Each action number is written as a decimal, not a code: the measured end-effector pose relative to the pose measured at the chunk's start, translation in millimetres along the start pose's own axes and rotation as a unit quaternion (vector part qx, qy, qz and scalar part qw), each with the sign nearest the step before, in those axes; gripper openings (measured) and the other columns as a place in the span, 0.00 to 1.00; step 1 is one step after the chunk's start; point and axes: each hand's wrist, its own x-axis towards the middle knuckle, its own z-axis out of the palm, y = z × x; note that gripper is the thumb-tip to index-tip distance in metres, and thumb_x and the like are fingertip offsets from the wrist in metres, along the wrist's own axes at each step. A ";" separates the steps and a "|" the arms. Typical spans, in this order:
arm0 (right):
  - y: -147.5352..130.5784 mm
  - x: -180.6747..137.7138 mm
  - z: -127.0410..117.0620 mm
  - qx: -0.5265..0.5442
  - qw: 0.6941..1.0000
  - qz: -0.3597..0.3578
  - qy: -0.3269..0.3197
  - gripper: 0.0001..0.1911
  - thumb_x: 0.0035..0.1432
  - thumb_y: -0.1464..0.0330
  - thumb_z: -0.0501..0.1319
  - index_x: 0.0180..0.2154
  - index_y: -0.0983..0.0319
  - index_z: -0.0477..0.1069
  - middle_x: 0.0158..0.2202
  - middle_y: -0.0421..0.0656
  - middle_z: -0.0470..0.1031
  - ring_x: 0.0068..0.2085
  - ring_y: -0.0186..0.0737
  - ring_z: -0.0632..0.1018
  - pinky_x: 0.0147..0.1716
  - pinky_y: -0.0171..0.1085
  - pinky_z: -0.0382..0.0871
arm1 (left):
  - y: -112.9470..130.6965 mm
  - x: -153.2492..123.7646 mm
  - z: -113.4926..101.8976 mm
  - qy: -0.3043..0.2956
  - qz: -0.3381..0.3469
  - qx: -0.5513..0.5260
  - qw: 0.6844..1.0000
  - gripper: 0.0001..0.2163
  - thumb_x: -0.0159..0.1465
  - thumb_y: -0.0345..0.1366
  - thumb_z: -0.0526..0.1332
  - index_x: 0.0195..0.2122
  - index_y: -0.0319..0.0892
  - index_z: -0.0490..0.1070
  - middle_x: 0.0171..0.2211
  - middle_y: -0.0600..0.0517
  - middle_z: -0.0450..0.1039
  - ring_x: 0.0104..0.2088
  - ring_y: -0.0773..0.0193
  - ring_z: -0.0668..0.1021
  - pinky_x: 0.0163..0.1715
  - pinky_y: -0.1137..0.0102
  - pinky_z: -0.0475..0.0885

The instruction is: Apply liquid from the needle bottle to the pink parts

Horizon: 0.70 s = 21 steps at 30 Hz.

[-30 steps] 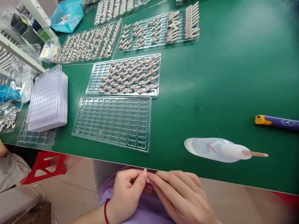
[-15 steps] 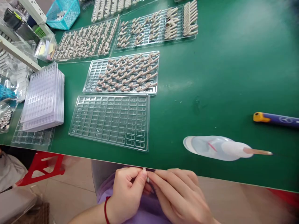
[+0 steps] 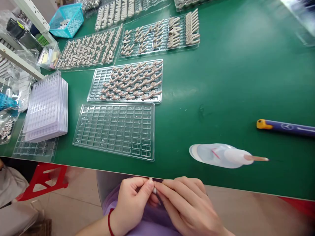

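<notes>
My two hands, left hand and right hand, meet below the table's near edge; the empty tray lies just behind them, a part-filled tray beyond it, a tray stack at the left edge, the bottle on its side to the right

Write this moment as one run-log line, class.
left hand: pinching small white part | right hand: fingertips on same part | empty clear tray: on green table
</notes>
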 end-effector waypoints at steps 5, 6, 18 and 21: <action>3.3 -0.5 -3.8 0.015 1.000 -0.006 -0.011 0.11 0.61 0.79 0.56 0.42 0.63 0.74 0.31 0.42 0.77 0.30 0.33 0.72 0.32 0.37 0.62 | -0.9 -5.3 -3.4 -0.038 -0.031 -0.062 0.997 0.22 0.59 0.55 0.64 0.30 0.36 0.76 0.23 0.51 0.74 0.21 0.69 0.74 0.24 0.75 0.71; 3.8 -1.7 -4.1 0.020 1.000 -0.009 -0.011 0.12 0.61 0.79 0.56 0.43 0.63 0.74 0.31 0.42 0.77 0.30 0.33 0.73 0.33 0.37 0.62 | -0.2 -7.8 -5.1 -0.047 -0.025 -0.056 0.997 0.21 0.60 0.53 0.64 0.32 0.36 0.77 0.24 0.50 0.75 0.23 0.68 0.75 0.25 0.75 0.72; -7.5 6.5 -11.9 0.110 0.994 -0.004 -0.008 0.10 0.60 0.80 0.58 0.40 0.65 0.73 0.31 0.44 0.75 0.33 0.35 0.75 0.34 0.37 0.68 | 18.8 -29.3 -19.5 0.086 0.441 0.359 0.818 0.08 0.65 0.27 0.61 0.45 0.38 0.75 0.34 0.48 0.79 0.33 0.66 0.80 0.36 0.74 0.77; -7.9 8.0 -11.1 0.110 0.994 -0.005 -0.006 0.10 0.60 0.80 0.58 0.41 0.64 0.73 0.31 0.44 0.75 0.33 0.35 0.75 0.33 0.37 0.69 | 19.0 -29.4 -18.7 0.109 0.480 0.399 0.774 0.09 0.66 0.27 0.61 0.46 0.37 0.73 0.33 0.47 0.78 0.32 0.64 0.79 0.33 0.72 0.77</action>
